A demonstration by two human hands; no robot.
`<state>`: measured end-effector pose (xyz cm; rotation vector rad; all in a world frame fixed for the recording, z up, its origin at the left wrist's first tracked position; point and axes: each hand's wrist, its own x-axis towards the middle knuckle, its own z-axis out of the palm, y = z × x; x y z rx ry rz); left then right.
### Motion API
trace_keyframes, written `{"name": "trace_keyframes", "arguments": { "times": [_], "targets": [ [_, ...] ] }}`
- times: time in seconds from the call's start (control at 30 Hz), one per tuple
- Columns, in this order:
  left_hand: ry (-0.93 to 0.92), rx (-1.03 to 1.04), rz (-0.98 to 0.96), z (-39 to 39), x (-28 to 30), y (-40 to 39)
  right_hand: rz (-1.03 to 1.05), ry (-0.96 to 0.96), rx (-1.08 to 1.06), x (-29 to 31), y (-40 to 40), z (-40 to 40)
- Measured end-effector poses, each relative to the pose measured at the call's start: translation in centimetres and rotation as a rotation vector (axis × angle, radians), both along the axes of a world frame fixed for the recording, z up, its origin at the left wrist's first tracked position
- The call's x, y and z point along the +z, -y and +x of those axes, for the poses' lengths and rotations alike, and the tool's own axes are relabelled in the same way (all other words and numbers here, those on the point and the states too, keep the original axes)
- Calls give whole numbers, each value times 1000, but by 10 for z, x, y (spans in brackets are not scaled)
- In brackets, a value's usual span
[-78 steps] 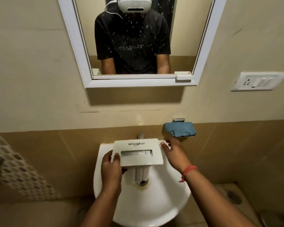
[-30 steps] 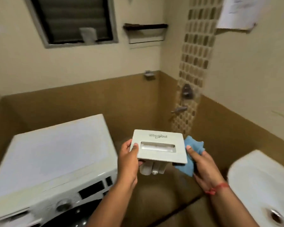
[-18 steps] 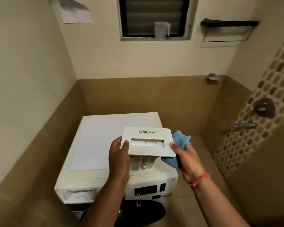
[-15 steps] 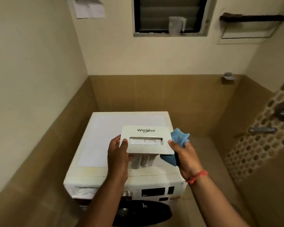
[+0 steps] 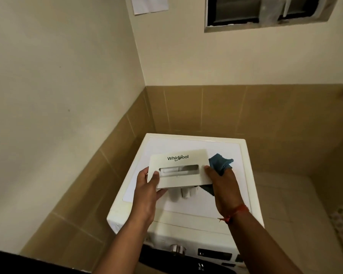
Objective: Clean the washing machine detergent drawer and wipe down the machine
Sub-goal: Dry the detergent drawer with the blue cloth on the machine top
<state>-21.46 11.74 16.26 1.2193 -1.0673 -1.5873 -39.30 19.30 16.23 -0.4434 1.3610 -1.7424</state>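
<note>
I hold the white Whirlpool detergent drawer [image 5: 179,168] in the air above the white washing machine [image 5: 246,194], its front panel facing me. My left hand [image 5: 147,192] grips the drawer's left edge, thumb on the panel. At the right edge my right hand [image 5: 225,184] holds the drawer, thumb on the front, together with a blue cloth [image 5: 220,163] bunched behind it. The drawer's compartments hang below the panel, mostly hidden.
The machine stands in a corner between a cream wall on the left and a tan tiled back wall [image 5: 246,107]. Its control knob [image 5: 177,249] and display [image 5: 214,254] face me below. A window [image 5: 265,10] sits high up, with tiled floor [image 5: 285,194] to the right.
I turned from the sink to the washing machine, picking up the blue cloth in my right hand on the way. The drawer now hangs over the machine's top, closer than half a second ago.
</note>
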Motion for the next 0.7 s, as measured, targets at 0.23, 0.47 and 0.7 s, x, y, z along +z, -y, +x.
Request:
{"name": "trace_keyframes", "arguments": {
  "times": [0.23, 0.47, 0.7],
  "targets": [
    [142, -253, -193, 26, -10, 45, 26, 46, -87, 10, 34, 6],
    [294, -697, -261, 24, -36, 74, 97, 23, -75, 21, 46, 3],
    [141, -616, -257, 5, -32, 92, 352, -361, -311, 23, 43, -16]
  ]
}}
